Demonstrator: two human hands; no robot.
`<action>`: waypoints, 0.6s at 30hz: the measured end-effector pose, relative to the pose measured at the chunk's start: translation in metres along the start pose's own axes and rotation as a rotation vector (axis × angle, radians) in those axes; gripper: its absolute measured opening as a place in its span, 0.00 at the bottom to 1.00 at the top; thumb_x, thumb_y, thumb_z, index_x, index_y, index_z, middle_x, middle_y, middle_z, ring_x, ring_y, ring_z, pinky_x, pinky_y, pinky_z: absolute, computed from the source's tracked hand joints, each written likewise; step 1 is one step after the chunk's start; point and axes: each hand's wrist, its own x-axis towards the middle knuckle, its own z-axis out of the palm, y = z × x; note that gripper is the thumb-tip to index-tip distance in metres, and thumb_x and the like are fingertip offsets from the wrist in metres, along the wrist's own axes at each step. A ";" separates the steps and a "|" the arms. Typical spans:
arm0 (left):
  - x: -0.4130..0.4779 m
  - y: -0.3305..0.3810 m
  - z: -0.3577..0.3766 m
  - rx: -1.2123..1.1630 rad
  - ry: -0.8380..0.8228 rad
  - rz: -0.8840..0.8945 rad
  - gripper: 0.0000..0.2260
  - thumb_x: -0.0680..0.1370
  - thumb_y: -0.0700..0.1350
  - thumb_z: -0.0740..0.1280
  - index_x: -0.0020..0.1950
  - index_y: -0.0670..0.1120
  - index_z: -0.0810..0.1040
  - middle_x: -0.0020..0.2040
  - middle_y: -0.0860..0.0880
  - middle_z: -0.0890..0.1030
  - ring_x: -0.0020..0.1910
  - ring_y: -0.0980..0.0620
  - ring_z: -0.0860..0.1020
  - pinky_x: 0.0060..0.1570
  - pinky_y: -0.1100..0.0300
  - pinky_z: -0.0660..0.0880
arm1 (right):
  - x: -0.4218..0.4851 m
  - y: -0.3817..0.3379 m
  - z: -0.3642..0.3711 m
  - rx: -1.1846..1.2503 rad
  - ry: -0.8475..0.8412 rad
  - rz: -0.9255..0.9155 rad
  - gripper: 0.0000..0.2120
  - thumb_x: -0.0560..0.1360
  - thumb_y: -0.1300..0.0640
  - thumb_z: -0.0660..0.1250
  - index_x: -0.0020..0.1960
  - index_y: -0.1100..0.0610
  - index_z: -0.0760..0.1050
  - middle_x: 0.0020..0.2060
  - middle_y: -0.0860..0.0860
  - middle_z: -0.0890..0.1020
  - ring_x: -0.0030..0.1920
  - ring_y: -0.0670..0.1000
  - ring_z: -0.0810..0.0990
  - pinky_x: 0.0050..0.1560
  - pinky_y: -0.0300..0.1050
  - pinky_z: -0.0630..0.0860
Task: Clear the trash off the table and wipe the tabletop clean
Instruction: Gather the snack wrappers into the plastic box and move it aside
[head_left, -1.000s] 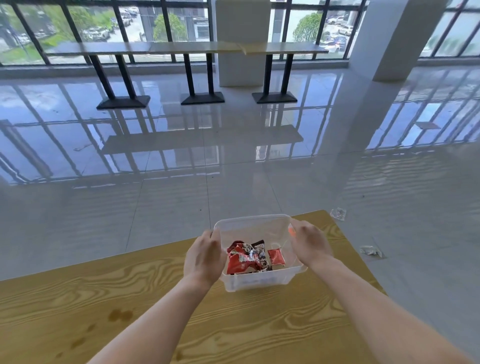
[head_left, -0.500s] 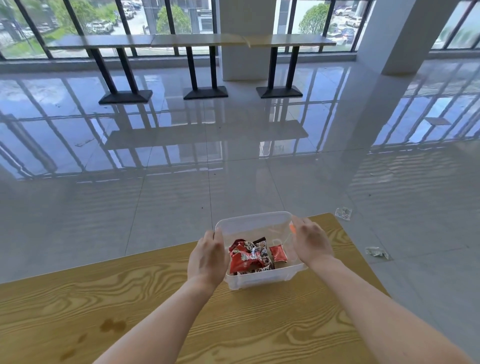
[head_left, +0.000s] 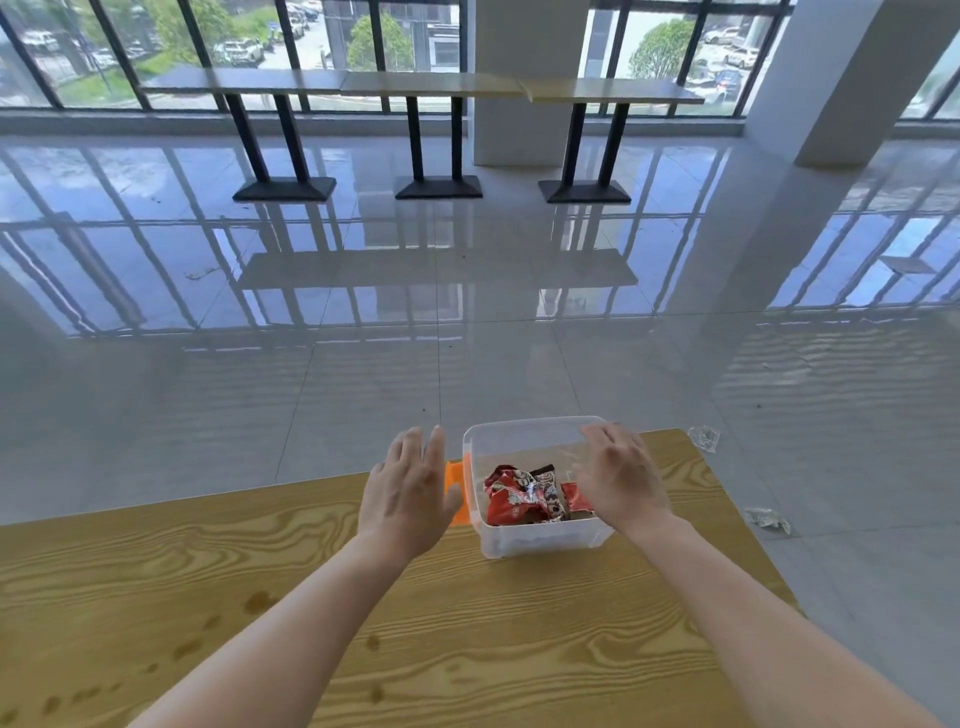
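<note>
A clear plastic box (head_left: 524, 540) with an orange side latch (head_left: 456, 486) stands near the far right corner of the wooden table (head_left: 467, 649). Crumpled red snack wrappers (head_left: 524, 499) lie inside it. My left hand (head_left: 408, 493) hovers just left of the box, fingers spread, apart from its wall. My right hand (head_left: 618, 478) is flat over the box's right side, fingers apart, holding nothing. Dark brown spill stains (head_left: 208, 636) dot the tabletop at the front left.
Two clear crumpled wrappers lie on the glossy tile floor to the right of the table, one further off (head_left: 704, 437) and one nearer (head_left: 768, 519). A row of long tables (head_left: 426, 85) on black pedestals stands by the far windows. A white pillar (head_left: 831, 78) rises at right.
Both hands have let go of the box's sides and opened. My left hand has drawn away to the left, uncovering the orange latch; my right hand has lifted over the rim.
</note>
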 end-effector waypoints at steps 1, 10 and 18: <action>-0.007 -0.005 -0.004 0.011 0.005 -0.004 0.31 0.77 0.56 0.62 0.76 0.46 0.56 0.73 0.44 0.65 0.73 0.45 0.63 0.63 0.50 0.70 | -0.003 -0.008 0.000 0.006 -0.005 -0.014 0.20 0.75 0.60 0.68 0.66 0.60 0.73 0.61 0.58 0.77 0.61 0.58 0.75 0.62 0.48 0.73; -0.082 -0.075 -0.043 0.059 0.048 -0.112 0.34 0.77 0.59 0.62 0.78 0.47 0.54 0.77 0.43 0.60 0.77 0.43 0.56 0.70 0.46 0.64 | -0.037 -0.101 0.016 -0.031 -0.071 -0.158 0.26 0.76 0.49 0.67 0.71 0.53 0.66 0.63 0.54 0.75 0.61 0.57 0.74 0.59 0.54 0.75; -0.204 -0.189 -0.071 0.081 0.052 -0.363 0.34 0.77 0.60 0.62 0.79 0.48 0.56 0.78 0.44 0.59 0.78 0.44 0.55 0.72 0.48 0.61 | -0.076 -0.224 0.064 -0.048 -0.168 -0.366 0.32 0.78 0.41 0.63 0.77 0.51 0.58 0.72 0.54 0.67 0.69 0.58 0.68 0.66 0.53 0.71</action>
